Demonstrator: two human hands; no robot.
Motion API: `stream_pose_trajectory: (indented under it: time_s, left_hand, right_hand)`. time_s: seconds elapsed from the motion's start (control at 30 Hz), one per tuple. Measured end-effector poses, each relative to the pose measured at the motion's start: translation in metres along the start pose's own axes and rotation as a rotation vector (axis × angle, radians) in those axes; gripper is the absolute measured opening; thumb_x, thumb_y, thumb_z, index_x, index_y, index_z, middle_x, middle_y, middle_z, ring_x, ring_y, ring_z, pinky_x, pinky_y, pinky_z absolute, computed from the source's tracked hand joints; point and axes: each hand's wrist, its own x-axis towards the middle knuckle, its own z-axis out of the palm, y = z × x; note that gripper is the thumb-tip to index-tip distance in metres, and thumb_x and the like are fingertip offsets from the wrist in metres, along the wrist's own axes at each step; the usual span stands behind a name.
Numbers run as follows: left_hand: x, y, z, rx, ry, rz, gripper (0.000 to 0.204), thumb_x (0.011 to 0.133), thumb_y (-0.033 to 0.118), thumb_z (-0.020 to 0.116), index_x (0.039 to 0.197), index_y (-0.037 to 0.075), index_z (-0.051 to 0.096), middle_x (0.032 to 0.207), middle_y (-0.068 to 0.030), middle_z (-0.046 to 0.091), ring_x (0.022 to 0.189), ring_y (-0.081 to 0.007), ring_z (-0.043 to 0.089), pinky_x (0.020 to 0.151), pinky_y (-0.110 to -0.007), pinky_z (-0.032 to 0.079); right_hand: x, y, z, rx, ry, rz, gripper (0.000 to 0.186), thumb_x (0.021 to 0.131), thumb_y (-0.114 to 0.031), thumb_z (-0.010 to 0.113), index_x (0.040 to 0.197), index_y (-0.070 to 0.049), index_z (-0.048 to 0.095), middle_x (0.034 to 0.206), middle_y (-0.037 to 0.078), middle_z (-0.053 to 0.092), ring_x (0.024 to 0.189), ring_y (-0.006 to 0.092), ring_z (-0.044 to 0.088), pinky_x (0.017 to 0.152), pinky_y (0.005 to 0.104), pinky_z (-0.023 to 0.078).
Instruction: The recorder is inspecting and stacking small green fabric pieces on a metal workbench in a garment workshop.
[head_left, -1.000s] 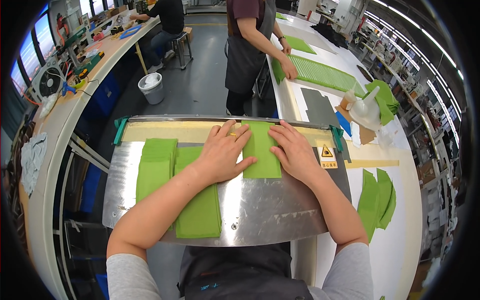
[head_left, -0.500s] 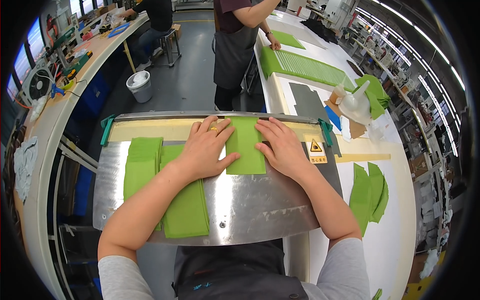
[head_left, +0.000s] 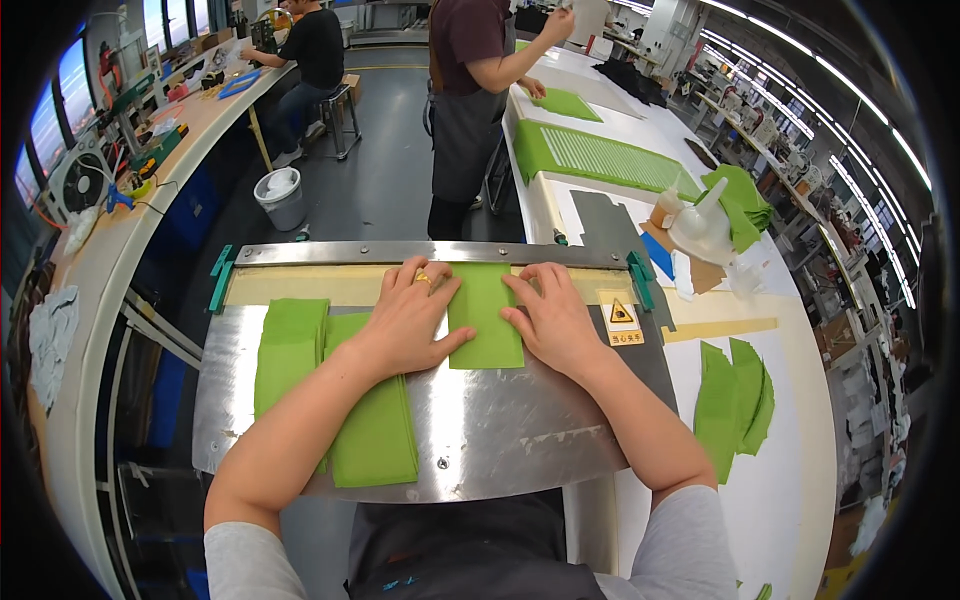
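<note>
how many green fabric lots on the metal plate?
3: one green piece flat under both hands at the top middle; two stacks at left, one outermost, one under the left forearm. Layers within stacks uncountable.

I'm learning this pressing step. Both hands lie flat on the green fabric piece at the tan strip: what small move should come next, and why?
Probably smooth the green fabric piece flat and square its top edge along the tan strip. The left hand and right hand already press it from either side, open-palmed, on the metal plate, and its top edge overlaps the strip.
</note>
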Motion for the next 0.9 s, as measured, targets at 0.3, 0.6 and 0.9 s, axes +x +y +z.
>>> stream_pose_trajectory:
  time_s: [0.3, 0.6, 0.9]
  left_hand:
    - [-0.001, -0.005, -0.002, 0.000, 0.011, 0.063, 0.050, 0.077, 0.013, 0.057, 0.124, -0.004, 0.058, 0.128, -0.0157, 0.054, 0.125, -0.0362, 0.043, 0.106, -0.046, 0.032]
    - [0.004, 0.011, -0.014, 0.180, 0.040, -0.011, 0.050, 0.077, 0.046, 0.075, 0.094, 0.000, 0.066, 0.095, -0.0114, 0.064, 0.100, -0.0276, 0.055, 0.095, -0.041, 0.039]
    - [-0.005, 0.002, 0.000, 0.120, 0.092, 0.018, 0.061, 0.085, 0.046, 0.067, 0.121, -0.003, 0.058, 0.130, -0.0181, 0.057, 0.120, -0.0331, 0.050, 0.101, -0.042, 0.036]
  right_hand:
    - [0.002, -0.006, -0.001, 0.001, -0.059, 0.047, 0.039, 0.088, -0.024, 0.068, 0.120, -0.002, 0.060, 0.114, 0.014, 0.053, 0.114, 0.0317, 0.049, 0.098, 0.0410, 0.043]
    - [0.003, -0.011, -0.026, 0.189, -0.090, -0.082, 0.033, 0.085, -0.023, 0.071, 0.111, -0.004, 0.062, 0.116, 0.011, 0.056, 0.112, 0.0291, 0.053, 0.094, 0.0406, 0.047]
    - [0.001, 0.003, -0.026, 0.072, -0.170, 0.071, 0.038, 0.088, -0.025, 0.069, 0.118, -0.004, 0.061, 0.127, 0.011, 0.057, 0.120, 0.0293, 0.054, 0.099, 0.0408, 0.046]
